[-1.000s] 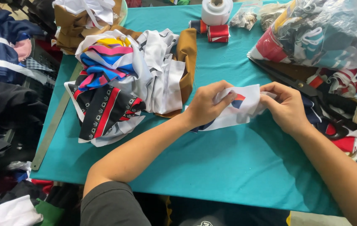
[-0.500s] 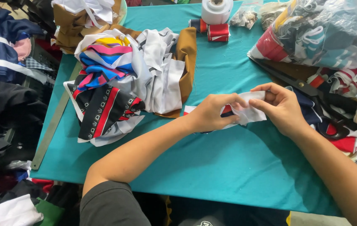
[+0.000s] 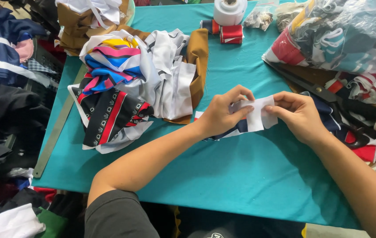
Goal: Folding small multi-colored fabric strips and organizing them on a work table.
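Observation:
Both hands grip a small piece of cloth (image 3: pixel 258 115), white with navy and red parts, just above the teal table (image 3: pixel 241 185). My left hand (image 3: pixel 225 112) pinches its left side with thumb and fingers. On the cloth's right edge my right hand (image 3: pixel 298 114) holds it, fingers curled. The cloth is folded between the two hands, and its lower navy part lies on the table.
A heap of striped, white and brown fabric pieces (image 3: pixel 135 79) lies at the left. A clear plastic bag of fabric (image 3: pixel 347 35) fills the upper right, with black scissors (image 3: pixel 329 99) below it. A white roll (image 3: pixel 230 11) and red ribbon spools (image 3: pixel 231 33) stand at the far edge. A metal ruler (image 3: pixel 55 132) runs along the left edge.
The cloth piece has been folded smaller and shifted slightly left and up. Both hands have closed in toward each other on it.

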